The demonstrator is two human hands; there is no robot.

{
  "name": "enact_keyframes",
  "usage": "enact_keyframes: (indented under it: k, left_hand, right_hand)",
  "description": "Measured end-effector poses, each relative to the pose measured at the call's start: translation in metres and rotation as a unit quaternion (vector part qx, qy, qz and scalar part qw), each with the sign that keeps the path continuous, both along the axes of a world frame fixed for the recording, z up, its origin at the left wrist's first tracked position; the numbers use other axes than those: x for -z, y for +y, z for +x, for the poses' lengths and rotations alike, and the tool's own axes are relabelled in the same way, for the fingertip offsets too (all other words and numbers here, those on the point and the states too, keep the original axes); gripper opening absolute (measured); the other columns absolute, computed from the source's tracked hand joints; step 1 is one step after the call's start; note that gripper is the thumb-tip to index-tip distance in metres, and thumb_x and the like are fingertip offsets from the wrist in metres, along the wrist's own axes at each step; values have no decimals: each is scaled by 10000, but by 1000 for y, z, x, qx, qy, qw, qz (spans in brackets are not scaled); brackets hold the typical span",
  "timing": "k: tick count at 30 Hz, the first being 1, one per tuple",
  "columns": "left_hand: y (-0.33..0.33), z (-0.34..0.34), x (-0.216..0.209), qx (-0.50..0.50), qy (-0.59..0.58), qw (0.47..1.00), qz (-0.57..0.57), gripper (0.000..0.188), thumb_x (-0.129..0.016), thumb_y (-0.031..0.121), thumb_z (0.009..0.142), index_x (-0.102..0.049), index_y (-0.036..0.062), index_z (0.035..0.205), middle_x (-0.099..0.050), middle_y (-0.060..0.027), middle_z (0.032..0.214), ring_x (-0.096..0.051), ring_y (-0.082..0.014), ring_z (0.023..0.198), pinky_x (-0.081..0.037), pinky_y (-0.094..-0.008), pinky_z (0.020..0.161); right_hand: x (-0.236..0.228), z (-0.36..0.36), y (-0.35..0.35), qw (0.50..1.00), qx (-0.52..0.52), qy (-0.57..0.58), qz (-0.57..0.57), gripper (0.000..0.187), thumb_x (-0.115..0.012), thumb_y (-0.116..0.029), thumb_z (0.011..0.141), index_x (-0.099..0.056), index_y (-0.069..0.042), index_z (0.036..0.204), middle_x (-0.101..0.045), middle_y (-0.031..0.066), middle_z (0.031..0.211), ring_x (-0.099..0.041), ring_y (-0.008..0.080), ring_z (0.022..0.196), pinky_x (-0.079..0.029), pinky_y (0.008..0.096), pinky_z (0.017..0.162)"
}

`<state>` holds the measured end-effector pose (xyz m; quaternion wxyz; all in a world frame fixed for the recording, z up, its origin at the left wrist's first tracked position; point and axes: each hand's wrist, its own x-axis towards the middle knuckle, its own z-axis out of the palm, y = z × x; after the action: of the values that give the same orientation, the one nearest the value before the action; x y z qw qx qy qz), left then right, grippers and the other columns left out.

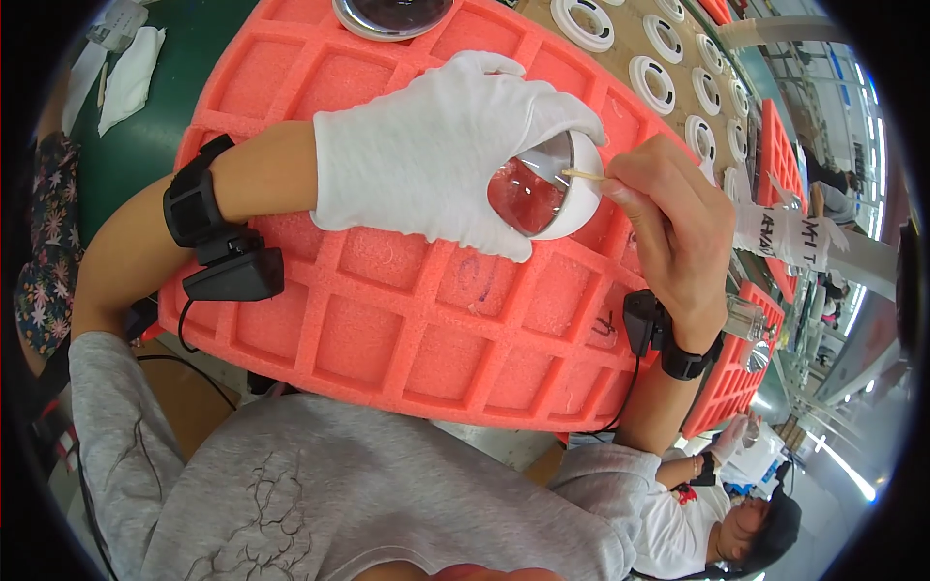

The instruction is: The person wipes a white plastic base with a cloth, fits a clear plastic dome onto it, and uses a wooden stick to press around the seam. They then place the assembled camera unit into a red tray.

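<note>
My left hand (426, 145), in a white cloth glove, is closed around a round white-rimmed reflector cup (581, 194) with a shiny, mirror-like inside. The cup is tilted so that its opening faces up and shows red reflections. My bare right hand (683, 223) pinches a thin wooden stick (585, 175). The stick's far end reaches over the cup's white rim; whether it touches the inside I cannot tell. Both hands are above a red foam tray (363, 334) divided into square pockets.
Another round piece with a dark glassy face (395, 12) sits at the tray's far edge. Several white rings (652, 85) lie on a brown board at the far right. A glass bottle (745, 318) stands right of my wrist. A co-worker (683, 528) is at the lower right; white tissue (134, 82) lies far left.
</note>
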<state>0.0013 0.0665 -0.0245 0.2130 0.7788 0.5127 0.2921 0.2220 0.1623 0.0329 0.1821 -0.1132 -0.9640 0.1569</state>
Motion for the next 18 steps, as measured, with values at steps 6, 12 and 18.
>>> enact_keyframes:
  k: [6, 12, 18]
  left_hand:
    - [-1, 2, -2, -11, -5, 1000, -11, 834, -893, 333, 631, -550, 218, 1383, -608, -53, 1316, -440, -414, 1320, -378, -490, 1116]
    - [0, 1, 0, 5, -4, 1000, 18, 828, -896, 336, 628, -559, 221, 1375, -606, -59, 1326, -442, -415, 1317, -374, -483, 1121]
    - [1, 1, 0, 7, -7, 1000, 17, 824, -896, 326, 626, -562, 220, 1371, -606, -61, 1326, -446, -417, 1314, -375, -482, 1121]
  right_hand:
    - [1, 0, -1, 1000, 5, -5, 0, 73, -705, -18, 879, -653, -7, 929, -638, 99, 809, -600, 239, 651, -452, 319, 589]
    - [0, 1, -1, 1000, 12, -14, 5, 67, -702, -63, 899, -660, -18, 927, -640, 83, 771, -607, 232, 623, -448, 317, 568]
    - [0, 3, -2, 999, 25, -27, 14, 69, -692, -79, 913, -654, -21, 909, -631, 87, 753, -597, 246, 604, -446, 320, 560]
